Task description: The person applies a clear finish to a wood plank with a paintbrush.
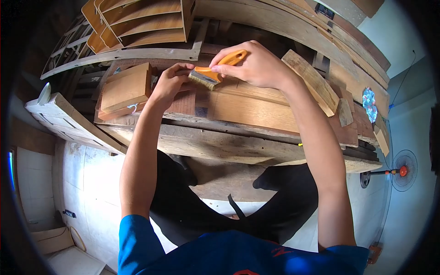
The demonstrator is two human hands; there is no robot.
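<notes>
My right hand (256, 66) grips an orange-handled paintbrush (215, 69), its bristles angled down toward a reddish wooden piece (183, 103) on the workbench. My left hand (168, 85) rests on that wooden piece just left of the bristles, fingers bent and pressing down on it. A stack of small wooden blocks (126, 89) sits directly left of my left hand. Both forearms reach out from the bottom of the view over my dark trousers.
The rough plank workbench (220, 146) holds loose wooden offcuts (316, 85) at the right. Curved wooden slatted parts (142, 23) stand at the back. A white frame (64, 117) lies at the left; a floor fan (398, 170) stands at the right.
</notes>
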